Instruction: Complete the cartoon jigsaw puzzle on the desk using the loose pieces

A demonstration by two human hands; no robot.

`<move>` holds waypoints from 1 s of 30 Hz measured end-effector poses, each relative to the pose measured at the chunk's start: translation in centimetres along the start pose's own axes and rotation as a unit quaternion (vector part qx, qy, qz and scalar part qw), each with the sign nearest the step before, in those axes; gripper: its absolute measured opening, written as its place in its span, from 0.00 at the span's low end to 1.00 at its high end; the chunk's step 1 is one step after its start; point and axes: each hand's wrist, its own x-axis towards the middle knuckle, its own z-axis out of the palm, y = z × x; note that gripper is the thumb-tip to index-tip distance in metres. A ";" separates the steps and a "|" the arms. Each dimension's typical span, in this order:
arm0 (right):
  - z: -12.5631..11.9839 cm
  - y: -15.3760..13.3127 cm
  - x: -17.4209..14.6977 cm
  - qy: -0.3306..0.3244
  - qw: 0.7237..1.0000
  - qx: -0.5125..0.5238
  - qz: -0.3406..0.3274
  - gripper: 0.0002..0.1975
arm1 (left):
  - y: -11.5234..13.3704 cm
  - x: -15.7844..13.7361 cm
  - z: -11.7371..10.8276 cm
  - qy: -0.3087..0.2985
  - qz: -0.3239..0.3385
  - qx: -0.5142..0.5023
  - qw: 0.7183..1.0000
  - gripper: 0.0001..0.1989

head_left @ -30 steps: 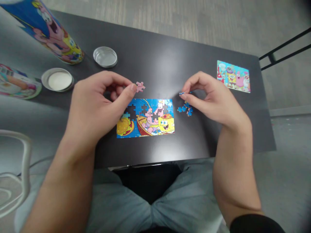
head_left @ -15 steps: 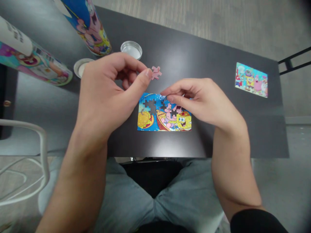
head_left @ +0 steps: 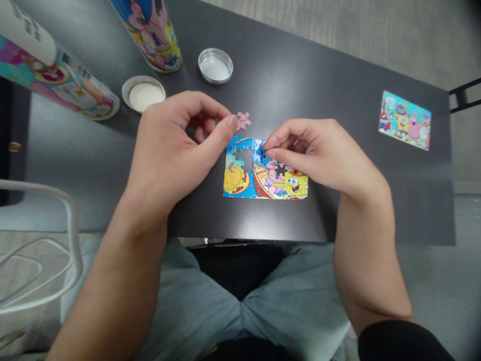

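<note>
My left hand (head_left: 176, 145) pinches a pink jigsaw piece (head_left: 243, 121) between thumb and forefinger, just beyond the top edge of the jigsaw puzzle (head_left: 236, 188). The puzzle lies flat, with a cartoon burger, a boat and a yellow face. A large dark gap shows in its upper left, and a smaller one right of the middle. Over its upper middle, my right hand (head_left: 319, 153) has thumb and forefinger closed on a small blue jigsaw piece (head_left: 262, 146), beside a little dark gap. The fingertips partly cover that piece, and the hand hides the puzzle's upper right.
Two printed cylindrical cans stand at the left, one nearer (head_left: 71, 87) and one farther (head_left: 156, 37). By them lie a metal lid (head_left: 215, 66) and a pale round lid (head_left: 145, 95). A second cartoon picture (head_left: 405, 120) rests toward the table's right end (head_left: 421, 200).
The view has shifted, so the table items sit further right. My right fingers have come down closer to the small gap. My left hand has brought the pink piece nearer the puzzle.
</note>
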 end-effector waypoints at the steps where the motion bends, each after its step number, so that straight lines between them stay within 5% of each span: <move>1: 0.0 -0.1 0.0 0.000 1.000 -0.007 -0.002 0.03 | 0.0 0.0 0.2 0.005 -0.002 -0.005 1.000 0.04; 21: 0.4 0.8 0.7 0.086 0.990 -0.088 -0.068 0.05 | 0.0 0.6 1.0 0.000 -0.005 -0.009 1.000 0.04; 25: 0.6 0.8 0.4 0.137 0.989 -0.002 -0.052 0.17 | 0.4 0.6 1.4 -0.028 0.000 -0.012 1.000 0.03; 30: 0.6 0.8 0.0 0.088 0.994 0.060 -0.037 0.27 | 1.0 0.5 2.0 -0.054 0.011 -0.018 0.998 0.05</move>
